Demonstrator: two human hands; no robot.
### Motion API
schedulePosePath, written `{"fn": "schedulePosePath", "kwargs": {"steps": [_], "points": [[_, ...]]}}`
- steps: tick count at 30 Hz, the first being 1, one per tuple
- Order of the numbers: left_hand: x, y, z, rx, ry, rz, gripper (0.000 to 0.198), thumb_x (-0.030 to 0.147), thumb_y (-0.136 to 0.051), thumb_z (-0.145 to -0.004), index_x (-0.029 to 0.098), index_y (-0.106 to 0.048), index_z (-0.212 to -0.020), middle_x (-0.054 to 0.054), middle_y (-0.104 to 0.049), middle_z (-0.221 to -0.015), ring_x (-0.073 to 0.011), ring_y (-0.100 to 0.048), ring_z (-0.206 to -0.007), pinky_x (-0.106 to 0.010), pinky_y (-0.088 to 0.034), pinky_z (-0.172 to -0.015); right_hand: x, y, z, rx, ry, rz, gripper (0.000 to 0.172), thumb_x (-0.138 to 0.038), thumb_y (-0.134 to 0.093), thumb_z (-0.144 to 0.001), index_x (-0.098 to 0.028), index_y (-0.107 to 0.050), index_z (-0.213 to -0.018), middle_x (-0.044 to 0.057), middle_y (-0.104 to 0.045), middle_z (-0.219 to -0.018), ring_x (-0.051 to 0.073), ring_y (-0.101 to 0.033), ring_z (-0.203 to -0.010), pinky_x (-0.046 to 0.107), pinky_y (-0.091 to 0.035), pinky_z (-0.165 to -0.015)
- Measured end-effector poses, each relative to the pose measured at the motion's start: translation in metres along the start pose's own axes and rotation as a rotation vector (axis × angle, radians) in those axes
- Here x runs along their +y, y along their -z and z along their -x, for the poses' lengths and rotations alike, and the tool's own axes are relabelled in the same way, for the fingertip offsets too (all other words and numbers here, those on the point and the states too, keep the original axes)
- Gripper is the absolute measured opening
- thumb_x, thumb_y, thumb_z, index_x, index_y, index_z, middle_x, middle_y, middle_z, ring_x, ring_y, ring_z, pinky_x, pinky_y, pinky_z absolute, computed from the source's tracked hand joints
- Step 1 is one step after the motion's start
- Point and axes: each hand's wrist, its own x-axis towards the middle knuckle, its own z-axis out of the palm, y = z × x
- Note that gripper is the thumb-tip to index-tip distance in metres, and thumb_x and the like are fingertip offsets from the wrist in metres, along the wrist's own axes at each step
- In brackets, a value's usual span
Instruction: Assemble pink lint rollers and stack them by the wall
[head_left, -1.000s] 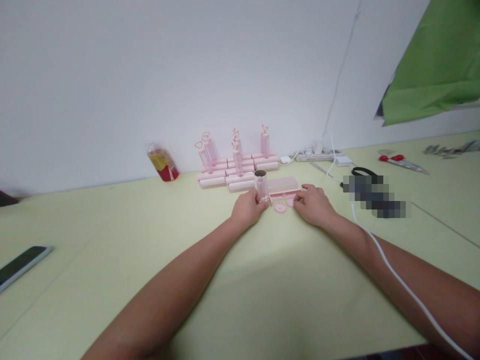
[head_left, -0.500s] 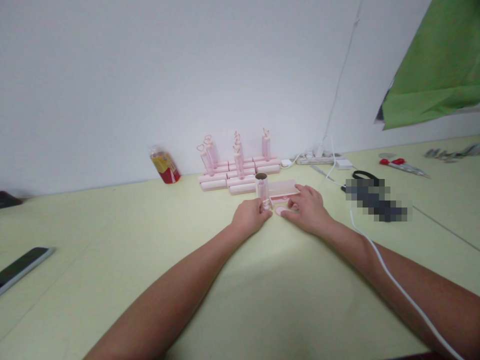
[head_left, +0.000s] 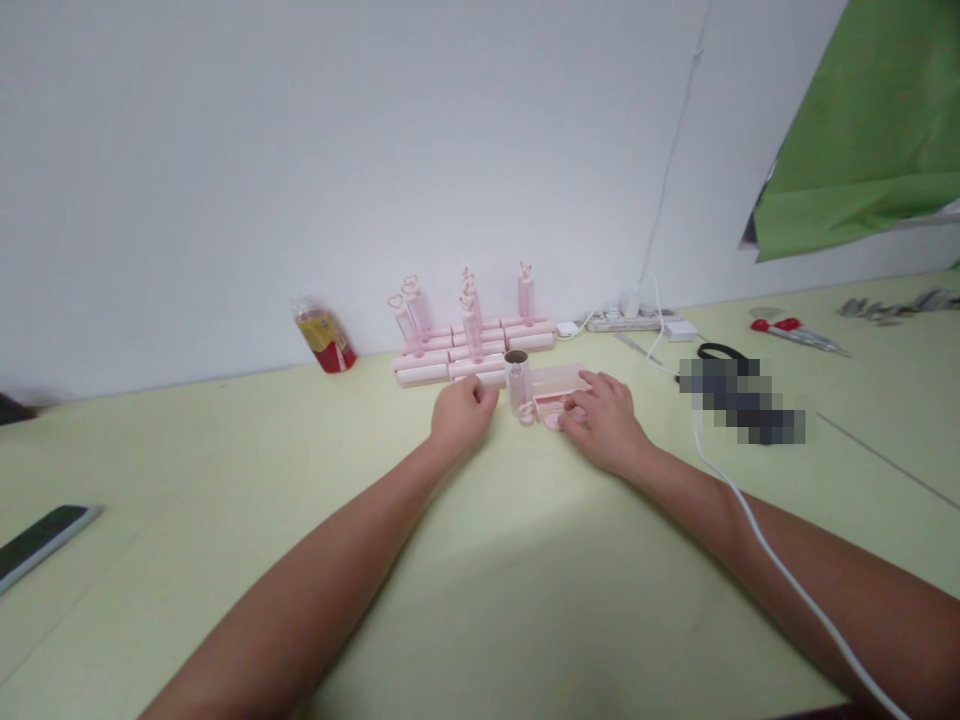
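Note:
A translucent pink tube (head_left: 520,392) with a dark round opening on top stands upright between my hands. Small pale pink pieces (head_left: 527,412) lie at its foot. My left hand (head_left: 462,414) is apart from the tube, its fingers curled closed in front of the row of pink cases; what they hold, if anything, is hidden. An open pink case (head_left: 559,380) lies beside the tube, lid raised at the back. My right hand (head_left: 604,424) rests at its right end with fingers apart, the thumb near a round pink disc (head_left: 553,421).
Several closed pink cases (head_left: 422,375) lie stacked behind, with slim clear pink tubes (head_left: 472,332) standing on them. A red-and-yellow packet (head_left: 325,338) is at left, a phone (head_left: 46,540) nearer. At right are a power strip (head_left: 630,322), red-handled scissors (head_left: 799,333) and a white cable (head_left: 787,565).
My left hand has let go of the small pieces at the tube's foot and moved left. The right hand has shifted slightly over the open case. The view has tilted a little.

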Motion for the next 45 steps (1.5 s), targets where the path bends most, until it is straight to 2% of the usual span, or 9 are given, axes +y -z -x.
{"fn": "schedulePosePath", "kwargs": {"steps": [4, 7, 14, 19, 26, 30, 38, 41, 45], "points": [[-0.009, 0.013, -0.037, 0.179, 0.068, -0.025, 0.038, 0.046, -0.052, -0.086, 0.016, -0.060, -0.108, -0.012, -0.068, -0.106, -0.0251, -0.062, -0.095, -0.033, -0.043, -0.075, -0.001, 0.000, 0.001, 0.003, 0.040, -0.028, 0.025, -0.041, -0.058, -0.087, -0.022, -0.072, -0.095, 0.014, -0.051, -0.141, 0.035, -0.038, -0.132, 0.055, -0.025, -0.108], [-0.006, 0.014, -0.063, 0.177, 0.132, -0.021, 0.060, 0.055, -0.061, -0.078, 0.014, -0.057, -0.121, -0.017, -0.065, -0.119, -0.0290, -0.062, -0.104, -0.036, -0.044, -0.084, -0.001, 0.001, 0.001, 0.000, 0.053, -0.053, 0.023, -0.040, -0.058, -0.087, -0.022, -0.072, -0.094, 0.014, -0.053, -0.139, 0.034, -0.038, -0.132, 0.054, -0.026, -0.108], [-0.001, 0.009, -0.079, 0.121, 0.146, -0.043, 0.038, 0.042, -0.059, -0.080, 0.018, -0.066, -0.108, -0.012, -0.072, -0.104, -0.0263, -0.065, -0.096, -0.033, -0.044, -0.080, -0.004, 0.007, 0.003, -0.015, 0.047, -0.107, 0.021, -0.036, -0.058, -0.087, -0.023, -0.071, -0.096, 0.012, -0.054, -0.138, 0.033, -0.038, -0.132, 0.055, -0.024, -0.108], [-0.005, 0.030, -0.072, 0.161, 0.124, -0.048, 0.035, 0.044, -0.061, -0.079, 0.017, -0.068, -0.100, -0.010, -0.071, -0.096, -0.0238, -0.064, -0.086, -0.031, -0.043, -0.073, -0.011, 0.014, 0.005, 0.012, 0.055, -0.155, 0.020, -0.034, -0.058, -0.087, -0.024, -0.071, -0.099, 0.011, -0.056, -0.136, 0.034, -0.040, -0.131, 0.056, -0.025, -0.108], [-0.021, 0.080, -0.037, 0.249, 0.104, 0.069, 0.031, 0.046, -0.069, -0.072, 0.017, -0.069, -0.083, -0.003, -0.066, -0.072, -0.0172, -0.056, -0.063, -0.027, -0.036, -0.058, -0.024, 0.028, 0.010, 0.164, 0.124, -0.320, 0.018, -0.029, -0.059, -0.087, -0.022, -0.070, -0.099, 0.011, -0.064, -0.125, 0.029, -0.051, -0.122, 0.049, -0.032, -0.108], [-0.024, 0.096, 0.007, 0.286, 0.178, 0.407, 0.031, 0.045, -0.074, -0.070, 0.016, -0.065, -0.075, 0.000, -0.060, -0.059, -0.0129, -0.049, -0.051, -0.023, -0.032, -0.049, -0.038, 0.043, 0.020, 0.111, 0.162, -0.526, 0.019, -0.028, -0.056, -0.090, -0.024, -0.068, -0.104, 0.007, -0.070, -0.113, 0.025, -0.059, -0.111, 0.043, -0.042, -0.100], [0.000, 0.085, 0.084, 0.092, 0.272, 1.124, 0.030, 0.044, -0.073, -0.075, 0.017, -0.060, -0.077, 0.003, -0.052, -0.050, -0.0101, -0.045, -0.043, -0.021, -0.033, -0.044, -0.093, 0.029, 0.038, -0.413, -0.004, -1.100, 0.054, -0.046, -0.070, -0.081, -0.021, -0.055, -0.127, 0.010, -0.067, -0.117, 0.026, -0.063, -0.106, 0.041, -0.050, -0.085], [0.006, 0.075, 0.094, 0.120, 0.297, 1.205, 0.032, 0.045, -0.074, -0.075, 0.017, -0.059, -0.080, 0.002, -0.056, -0.055, -0.0094, -0.048, -0.046, -0.021, -0.035, -0.046, -0.110, 0.021, 0.030, -0.354, -0.109, -1.308, 0.050, -0.044, -0.073, -0.078, -0.019, -0.057, -0.119, 0.008, -0.069, -0.106, 0.024, -0.065, -0.098, 0.038, -0.051, -0.082], [0.009, 0.062, 0.099, 0.069, 0.242, 1.292, 0.035, 0.044, -0.076, -0.075, 0.018, -0.064, -0.095, -0.001, -0.067, -0.078, -0.0131, -0.062, -0.067, -0.023, -0.048, -0.062, -0.126, 0.023, 0.010, -0.267, -0.106, -1.280, 0.036, -0.037, -0.075, -0.075, -0.018, -0.062, -0.103, 0.005, -0.069, -0.094, 0.021, -0.064, -0.086, 0.034, -0.052, -0.076]]}}
